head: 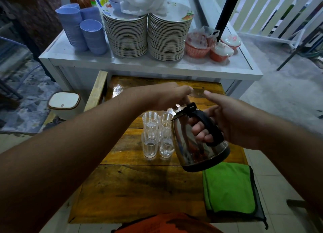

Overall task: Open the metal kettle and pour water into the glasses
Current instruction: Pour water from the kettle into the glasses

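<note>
A shiny metal kettle (187,150) with a black handle and base hangs tilted to the left above the wooden table (139,189). My right hand (234,122) is wrapped around the handle, its index finger stretched out straight. My left hand (172,96) reaches over the kettle's top, fingers curled on the lid, which they partly hide. Several clear glasses (150,145) stand in a tight cluster just left of the kettle. The two near ones hold a little water at the bottom. The spout is out of sight behind the kettle's body.
A folded green cloth (229,187) lies on the table's right near corner. Behind the table a white counter (157,66) carries two tall plate stacks (167,38), stacked blue bowls (92,37) and red baskets (197,47). A small white bin (63,102) sits on the floor at left.
</note>
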{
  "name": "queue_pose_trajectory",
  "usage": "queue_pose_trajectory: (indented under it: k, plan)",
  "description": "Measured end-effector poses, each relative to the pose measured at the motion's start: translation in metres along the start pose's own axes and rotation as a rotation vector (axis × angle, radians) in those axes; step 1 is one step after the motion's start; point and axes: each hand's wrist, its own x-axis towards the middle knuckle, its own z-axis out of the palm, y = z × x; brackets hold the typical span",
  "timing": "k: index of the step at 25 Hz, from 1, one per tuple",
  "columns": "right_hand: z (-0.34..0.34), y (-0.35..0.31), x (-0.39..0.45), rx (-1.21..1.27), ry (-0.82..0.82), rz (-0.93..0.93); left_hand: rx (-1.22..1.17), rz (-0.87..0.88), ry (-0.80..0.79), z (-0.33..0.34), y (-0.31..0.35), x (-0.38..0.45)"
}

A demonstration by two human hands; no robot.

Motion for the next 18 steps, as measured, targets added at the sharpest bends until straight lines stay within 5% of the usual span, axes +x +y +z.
queue_pose_trajectory:
  k: [18]
  plan:
    - [-0.014, -0.018, 0.009, -0.079, -0.02, 0.04, 0.013, 0.015, 0.05, -0.001, -0.004, 0.0]
